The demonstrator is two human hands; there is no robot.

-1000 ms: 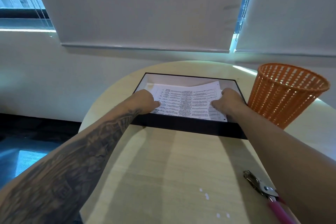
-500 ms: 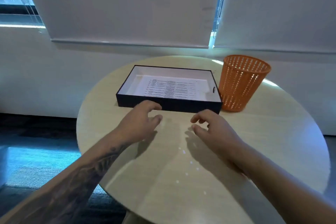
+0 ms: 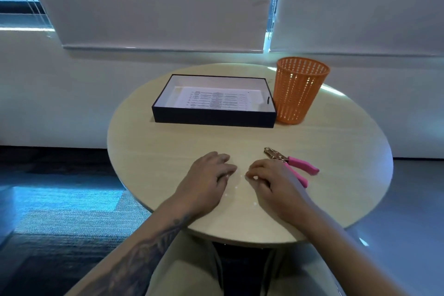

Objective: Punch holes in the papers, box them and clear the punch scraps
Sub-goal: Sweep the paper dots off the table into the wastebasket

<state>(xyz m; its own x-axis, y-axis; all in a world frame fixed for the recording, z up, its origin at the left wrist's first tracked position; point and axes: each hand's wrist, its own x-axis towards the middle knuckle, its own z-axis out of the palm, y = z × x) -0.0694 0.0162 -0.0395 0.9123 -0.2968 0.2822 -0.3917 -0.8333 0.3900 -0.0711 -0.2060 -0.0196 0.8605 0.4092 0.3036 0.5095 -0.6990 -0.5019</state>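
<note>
Printed papers [image 3: 216, 101] lie flat inside a shallow black box [image 3: 211, 118] at the far side of the round table [image 3: 336, 175]. A hole punch with pink handles [image 3: 294, 163] rests on the table, just right of my right hand [image 3: 271, 182]. Small white paper scraps [image 3: 236, 187] dot the tabletop between and under my hands. My left hand [image 3: 206, 178] lies palm down with fingers loosely curled on the table. My right hand's fingers are curled with tips touching the tabletop at the scraps. Whether either holds scraps is hidden.
An orange mesh wastebasket [image 3: 300, 91] stands right of the box, touching its corner. The near table edge [image 3: 240, 238] lies just below my wrists. Behind the table are a white wall and window blinds. My legs show under the table.
My hands have left the papers in the box and drawn back to the near part of the table, over the scraps. The view has pulled back, so the punch shows again.
</note>
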